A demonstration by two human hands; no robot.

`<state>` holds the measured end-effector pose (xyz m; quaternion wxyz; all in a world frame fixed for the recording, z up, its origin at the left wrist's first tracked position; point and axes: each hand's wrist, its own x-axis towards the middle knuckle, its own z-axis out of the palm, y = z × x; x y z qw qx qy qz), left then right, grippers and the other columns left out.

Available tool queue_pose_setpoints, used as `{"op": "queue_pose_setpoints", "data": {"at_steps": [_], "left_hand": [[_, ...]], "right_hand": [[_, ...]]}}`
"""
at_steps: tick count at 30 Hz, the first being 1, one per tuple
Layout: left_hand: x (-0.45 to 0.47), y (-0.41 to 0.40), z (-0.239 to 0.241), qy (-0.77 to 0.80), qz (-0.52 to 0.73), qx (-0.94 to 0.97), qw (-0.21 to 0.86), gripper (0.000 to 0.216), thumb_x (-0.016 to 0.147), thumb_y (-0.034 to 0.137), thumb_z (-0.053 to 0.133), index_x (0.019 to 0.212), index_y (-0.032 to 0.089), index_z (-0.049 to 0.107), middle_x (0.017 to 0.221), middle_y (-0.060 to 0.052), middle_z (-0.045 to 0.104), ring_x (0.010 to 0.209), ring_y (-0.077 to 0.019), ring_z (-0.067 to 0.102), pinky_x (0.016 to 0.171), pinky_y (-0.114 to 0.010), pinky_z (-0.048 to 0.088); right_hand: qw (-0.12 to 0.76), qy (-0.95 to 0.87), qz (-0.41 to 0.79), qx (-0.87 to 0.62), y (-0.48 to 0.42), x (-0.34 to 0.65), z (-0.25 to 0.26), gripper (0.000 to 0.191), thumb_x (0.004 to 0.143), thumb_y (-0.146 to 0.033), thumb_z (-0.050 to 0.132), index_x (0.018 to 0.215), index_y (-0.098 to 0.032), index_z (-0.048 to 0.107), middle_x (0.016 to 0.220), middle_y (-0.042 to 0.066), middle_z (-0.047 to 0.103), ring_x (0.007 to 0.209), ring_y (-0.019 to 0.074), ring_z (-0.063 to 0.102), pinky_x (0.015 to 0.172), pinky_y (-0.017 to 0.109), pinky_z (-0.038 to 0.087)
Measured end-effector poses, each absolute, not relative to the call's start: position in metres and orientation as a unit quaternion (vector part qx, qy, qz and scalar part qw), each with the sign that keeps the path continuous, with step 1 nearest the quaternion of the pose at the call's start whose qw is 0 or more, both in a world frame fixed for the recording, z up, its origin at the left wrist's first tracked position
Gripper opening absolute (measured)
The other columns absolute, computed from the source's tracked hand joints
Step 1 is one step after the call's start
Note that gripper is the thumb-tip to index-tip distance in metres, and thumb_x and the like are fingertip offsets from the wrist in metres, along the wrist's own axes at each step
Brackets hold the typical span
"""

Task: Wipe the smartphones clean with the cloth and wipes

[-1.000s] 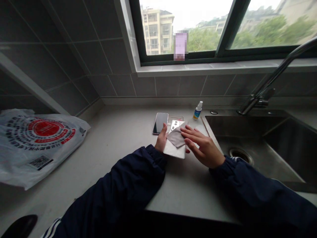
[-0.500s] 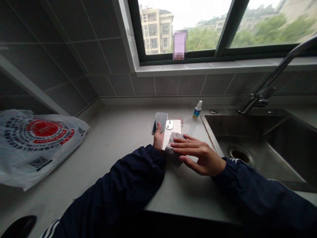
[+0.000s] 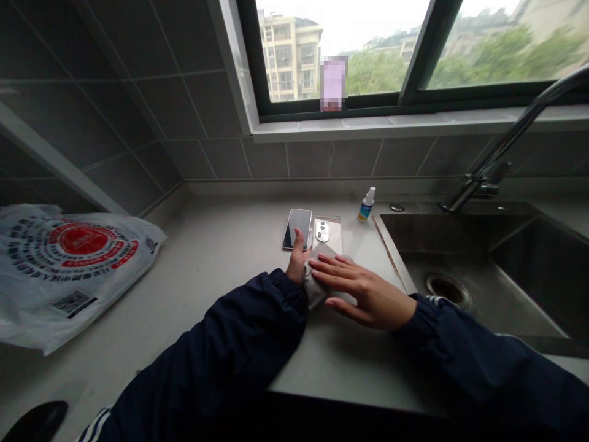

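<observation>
A white phone [image 3: 327, 236] lies back up on the grey counter [image 3: 216, 264], its camera block at the far end. My left hand [image 3: 298, 263] grips the phone's left edge, thumb up. My right hand [image 3: 363, 291] lies flat, fingers stretched out, pressing a grey cloth [image 3: 315, 288] onto the near end of the phone. A second phone with a dark screen [image 3: 298, 228] lies just left of the white one, beside my left thumb.
A small spray bottle [image 3: 367, 205] stands at the sink's [image 3: 460, 258] left corner, with the tap [image 3: 501, 147] behind. A printed white plastic bag [image 3: 69, 264] lies at the far left. The window sill [image 3: 391, 126] runs along the back.
My right hand has slid the cloth down the phone toward me, uncovering the camera end. The left hand has stayed on the phone's edge.
</observation>
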<state>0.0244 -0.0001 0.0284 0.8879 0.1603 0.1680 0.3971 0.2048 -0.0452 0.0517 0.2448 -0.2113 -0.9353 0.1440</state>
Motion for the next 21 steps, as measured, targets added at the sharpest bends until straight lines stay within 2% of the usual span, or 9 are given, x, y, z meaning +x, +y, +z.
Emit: {"op": "queue_pose_setpoints", "data": {"at_steps": [4, 7, 12, 17, 21], "left_hand": [[0.027, -0.003, 0.03, 0.189, 0.414, 0.151, 0.878, 0.097, 0.089, 0.083, 0.026, 0.132, 0.002, 0.06, 0.102, -0.022, 0.073, 0.095, -0.031, 0.073, 0.097, -0.043, 0.052], [0.033, -0.005, 0.035, 0.192, 0.444, 0.134, 0.865, 0.09, 0.095, 0.076, 0.02, 0.13, 0.005, 0.062, 0.101, -0.02, 0.073, 0.097, -0.0297, 0.073, 0.1, -0.044, 0.051], [0.038, -0.009, 0.036, 0.195, 0.451, 0.145, 0.859, 0.087, 0.098, 0.072, 0.016, 0.121, 0.003, 0.064, 0.102, -0.021, 0.073, 0.109, -0.0299, 0.07, 0.11, -0.044, 0.044], [0.038, -0.012, 0.039, 0.207, 0.463, 0.137, 0.851, 0.087, 0.098, 0.071, 0.017, 0.129, 0.002, 0.06, 0.107, -0.022, 0.072, 0.115, -0.0294, 0.068, 0.113, -0.042, 0.041], [0.035, -0.006, 0.039, 0.194, 0.457, 0.132, 0.858, 0.091, 0.096, 0.074, 0.017, 0.137, 0.004, 0.057, 0.11, -0.021, 0.072, 0.114, -0.0311, 0.068, 0.111, -0.045, 0.043]], "right_hand": [[0.229, -0.934, 0.13, -0.24, -0.044, 0.206, 0.05, 0.071, 0.098, -0.036, 0.061, 0.16, -0.027, 0.029, 0.165, 0.008, 0.032, 0.154, 0.0282, 0.026, 0.123, 0.055, 0.03], [0.225, -0.932, 0.12, -0.259, -0.042, 0.206, 0.048, 0.074, 0.099, -0.04, 0.058, 0.162, -0.026, 0.022, 0.167, 0.009, 0.026, 0.155, 0.028, 0.021, 0.124, 0.055, 0.028], [0.224, -0.926, 0.123, -0.277, -0.039, 0.206, 0.043, 0.077, 0.1, -0.044, 0.055, 0.163, -0.023, 0.017, 0.169, 0.011, 0.02, 0.157, 0.0291, 0.014, 0.125, 0.056, 0.026], [0.206, -0.925, 0.127, -0.292, -0.039, 0.206, 0.041, 0.085, 0.098, -0.05, 0.057, 0.164, -0.024, 0.01, 0.17, 0.012, 0.015, 0.157, 0.0326, 0.009, 0.124, 0.06, 0.024], [0.198, -0.931, 0.118, -0.283, -0.041, 0.206, 0.044, 0.082, 0.098, -0.05, 0.057, 0.164, -0.023, 0.015, 0.169, 0.012, 0.021, 0.157, 0.0335, 0.013, 0.123, 0.062, 0.024]]}}
